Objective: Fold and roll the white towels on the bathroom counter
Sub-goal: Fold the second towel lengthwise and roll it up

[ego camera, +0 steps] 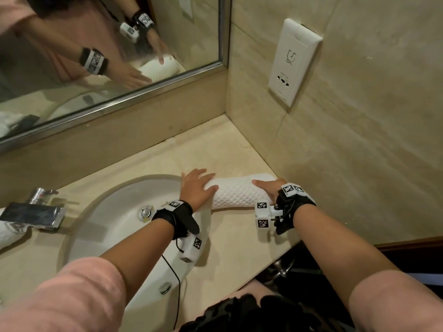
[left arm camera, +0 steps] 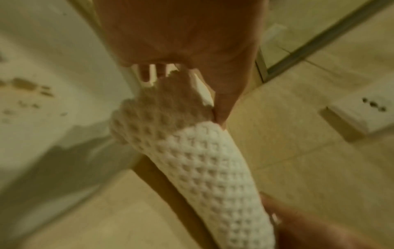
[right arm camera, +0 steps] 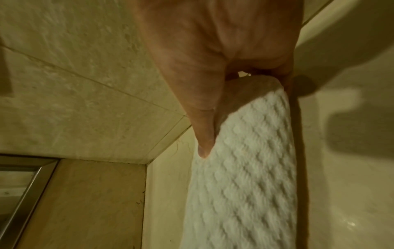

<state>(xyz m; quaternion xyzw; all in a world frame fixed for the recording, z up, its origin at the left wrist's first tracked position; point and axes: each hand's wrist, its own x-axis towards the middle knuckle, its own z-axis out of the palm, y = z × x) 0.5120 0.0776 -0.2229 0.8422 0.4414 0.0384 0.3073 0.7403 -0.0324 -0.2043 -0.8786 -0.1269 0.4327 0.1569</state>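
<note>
White waffle-textured towel [ego camera: 236,192], rolled into a thick cylinder, lies on the beige stone counter [ego camera: 230,238] between the round sink and the side wall, running left to right.

Nearest the viewer, two bare forearms in pink sleeves [ego camera: 72,291] reach forward, each wrist wearing a black strap with small white marker blocks.

The left hand [ego camera: 196,188] rests on the left end of the roll with fingers spread and mostly straight, palm pressing down on the fabric. In the left wrist view the palm covers the roll's end and the thumb lies along its side.

The right hand [ego camera: 269,188] sits at the right end of the roll, thumb stretched along the top. In the right wrist view the palm cups the end; the other fingers are hidden behind the towel, so how far they curl cannot be told.

Left of the towel, the white sink [ego camera: 115,212] holds a metal drain plug [ego camera: 145,212]. A chrome faucet [ego camera: 38,209] stands at the far left edge.

Beyond the towel, counter runs to the corner. A framed mirror [ego camera: 107,44] on the back wall reflects both hands and the roll. A white outlet panel [ego camera: 293,61] is fixed to the tiled right wall.
</note>
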